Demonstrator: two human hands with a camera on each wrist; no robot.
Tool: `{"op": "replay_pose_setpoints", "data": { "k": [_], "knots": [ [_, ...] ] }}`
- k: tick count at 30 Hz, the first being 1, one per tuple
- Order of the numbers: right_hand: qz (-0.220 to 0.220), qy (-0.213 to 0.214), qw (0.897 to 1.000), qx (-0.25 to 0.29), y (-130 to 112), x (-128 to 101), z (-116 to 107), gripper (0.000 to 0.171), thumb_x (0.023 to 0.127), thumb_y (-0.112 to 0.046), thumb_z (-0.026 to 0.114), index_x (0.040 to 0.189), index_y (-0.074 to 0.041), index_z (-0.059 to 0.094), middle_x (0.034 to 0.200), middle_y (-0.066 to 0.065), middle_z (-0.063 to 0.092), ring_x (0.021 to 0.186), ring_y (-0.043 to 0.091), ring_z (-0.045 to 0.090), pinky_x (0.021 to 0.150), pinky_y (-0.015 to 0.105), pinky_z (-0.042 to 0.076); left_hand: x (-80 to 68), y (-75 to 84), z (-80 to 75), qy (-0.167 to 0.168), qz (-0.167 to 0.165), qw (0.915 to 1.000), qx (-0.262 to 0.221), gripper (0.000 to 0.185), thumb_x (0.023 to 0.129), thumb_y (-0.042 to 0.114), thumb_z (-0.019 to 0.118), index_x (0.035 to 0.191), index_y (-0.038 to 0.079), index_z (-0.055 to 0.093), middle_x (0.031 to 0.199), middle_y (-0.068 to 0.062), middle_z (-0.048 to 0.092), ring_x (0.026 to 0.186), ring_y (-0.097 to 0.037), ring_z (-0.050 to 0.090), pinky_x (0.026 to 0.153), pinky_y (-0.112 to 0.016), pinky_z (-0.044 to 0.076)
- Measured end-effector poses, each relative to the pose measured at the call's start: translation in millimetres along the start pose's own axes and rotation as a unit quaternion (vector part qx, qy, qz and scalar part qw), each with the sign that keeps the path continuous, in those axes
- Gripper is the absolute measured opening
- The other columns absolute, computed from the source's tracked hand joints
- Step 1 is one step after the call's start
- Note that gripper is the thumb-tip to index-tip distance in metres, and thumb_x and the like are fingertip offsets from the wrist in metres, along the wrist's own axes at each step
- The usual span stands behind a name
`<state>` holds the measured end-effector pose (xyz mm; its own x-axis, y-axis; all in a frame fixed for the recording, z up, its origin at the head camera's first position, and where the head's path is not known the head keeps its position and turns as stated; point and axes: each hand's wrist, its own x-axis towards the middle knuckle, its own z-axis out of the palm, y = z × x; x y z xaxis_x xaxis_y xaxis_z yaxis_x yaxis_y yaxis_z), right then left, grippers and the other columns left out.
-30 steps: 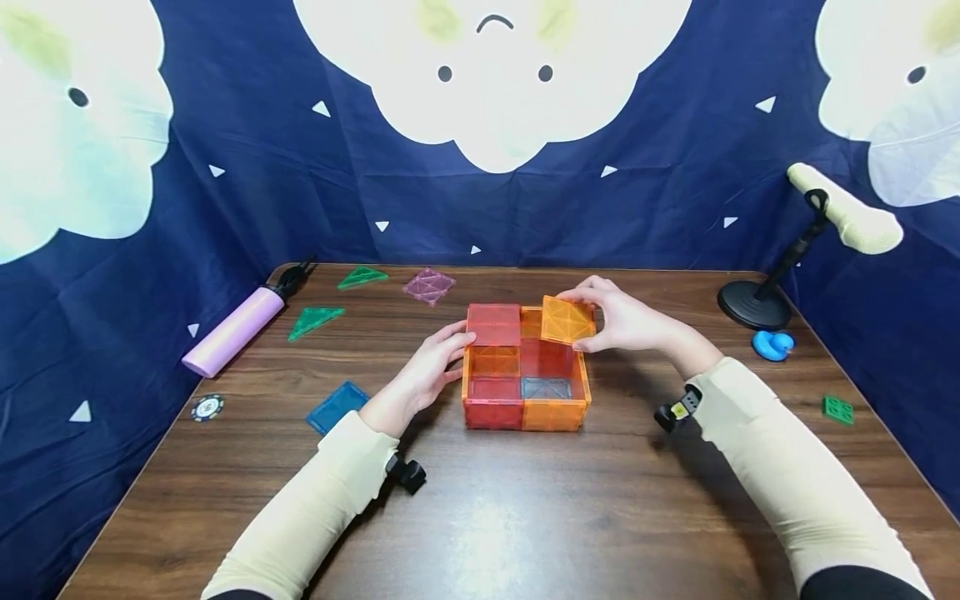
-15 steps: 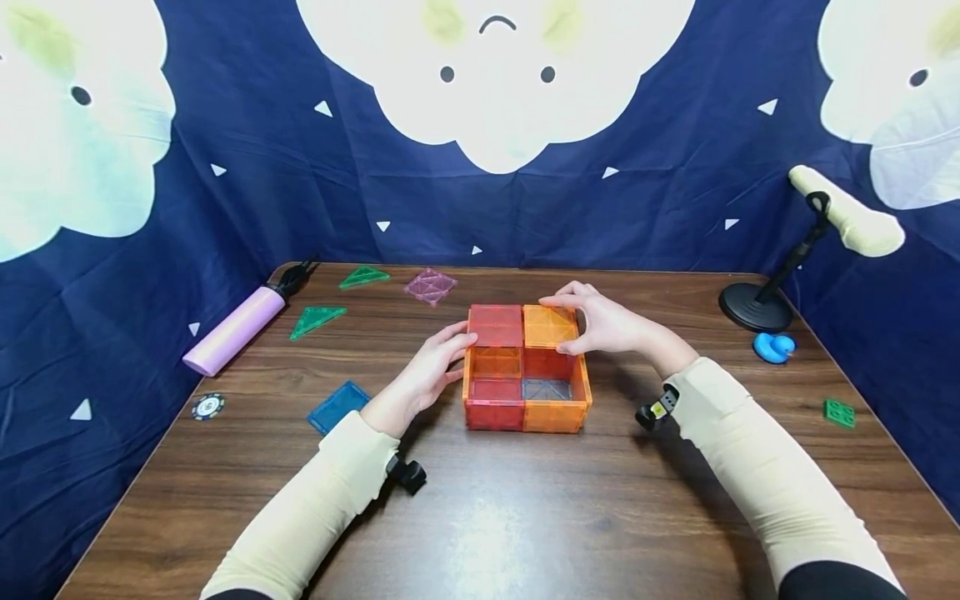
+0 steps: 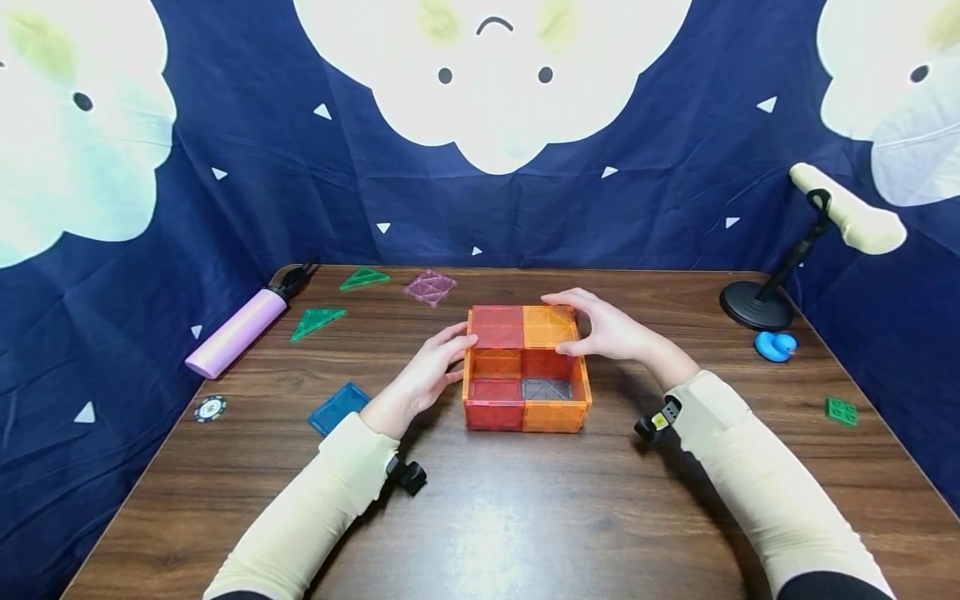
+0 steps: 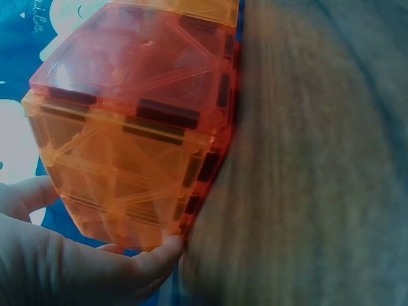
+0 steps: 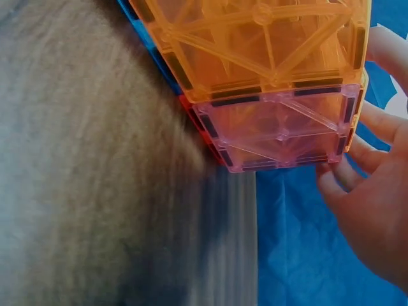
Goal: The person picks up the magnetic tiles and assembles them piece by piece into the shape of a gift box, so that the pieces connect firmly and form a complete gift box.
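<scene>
Centrally, on the brown wooden table (image 3: 487,517), a low box of magnetic tiles (image 3: 525,371) is shown, built from translucent red and orange squares. Two flat tiles are laid across its far half: a red roof tile (image 3: 497,326) on the left and an orange roof tile (image 3: 550,325) on the right, edge to edge. The near half of the box is left uncovered.

The left hand (image 3: 431,372) is held against the left wall of the box, with its fingers nearly straight and their tips touching the corner of the red roof tile. The right hand (image 3: 611,329) is cupped loosely round the far right corner; its fingers are laid along the back edge of the orange roof tile and its thumb is set at the tile's near right edge.

Loose pieces are seen well apart from the box: a blue square tile (image 3: 337,406), two green triangles (image 3: 317,320), a pink square tile (image 3: 429,287), a lilac cylinder (image 3: 236,332) and a blue duck (image 3: 775,345).
</scene>
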<state>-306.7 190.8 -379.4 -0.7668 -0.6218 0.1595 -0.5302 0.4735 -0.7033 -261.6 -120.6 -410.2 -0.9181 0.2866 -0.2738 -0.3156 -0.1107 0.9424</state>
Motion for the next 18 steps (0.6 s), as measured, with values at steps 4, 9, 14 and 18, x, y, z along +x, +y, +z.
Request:
{"op": "replay_pose_setpoints", "data": {
  "k": [4,9,14,18],
  "knots": [
    [0.023,0.000,0.995,0.092,7,-5,4,0.075,0.088,-0.005,0.079,0.152,0.002,0.041,0.150,0.022,0.045,0.131,0.034,0.048,0.109,0.051,0.041,-9.8,5.1,-8.5,0.000,0.005,0.9999,0.011,0.060,0.106,0.023,0.053,0.158,0.003,0.031,0.157,-0.020,0.038,0.142,-0.036,0.036,0.115,-0.052,0.033],
    [0.065,0.002,0.979,0.192,12,-12,11,0.071,0.093,-0.001,0.071,0.154,0.001,0.036,0.151,0.022,0.046,0.137,0.035,0.044,0.110,0.044,0.041,-42.1,10.2,-35.2,0.026,0.065,0.9874,0.142,0.049,0.105,0.017,0.055,0.147,-0.006,0.044,0.149,-0.025,0.046,0.135,-0.038,0.046,0.110,-0.053,0.039],
    [0.116,0.004,0.964,0.241,13,-16,13,0.070,0.097,-0.008,0.068,0.157,-0.002,0.031,0.155,0.022,0.041,0.143,0.036,0.038,0.114,0.052,0.034,-84.2,16.5,-66.9,0.080,0.125,0.8772,0.457,0.030,0.100,0.019,0.065,0.121,0.000,0.070,0.117,-0.015,0.072,0.111,-0.033,0.066,0.095,-0.052,0.051],
    [0.124,0.004,0.960,0.250,15,-17,14,0.069,0.098,-0.010,0.068,0.157,-0.006,0.032,0.154,0.020,0.041,0.142,0.034,0.039,0.113,0.050,0.036,-113.4,18.6,-78.9,0.089,0.082,0.7675,0.630,0.029,0.096,0.029,0.069,0.108,0.003,0.077,0.095,-0.010,0.074,0.083,-0.028,0.068,0.074,-0.050,0.054]
  ]
}}
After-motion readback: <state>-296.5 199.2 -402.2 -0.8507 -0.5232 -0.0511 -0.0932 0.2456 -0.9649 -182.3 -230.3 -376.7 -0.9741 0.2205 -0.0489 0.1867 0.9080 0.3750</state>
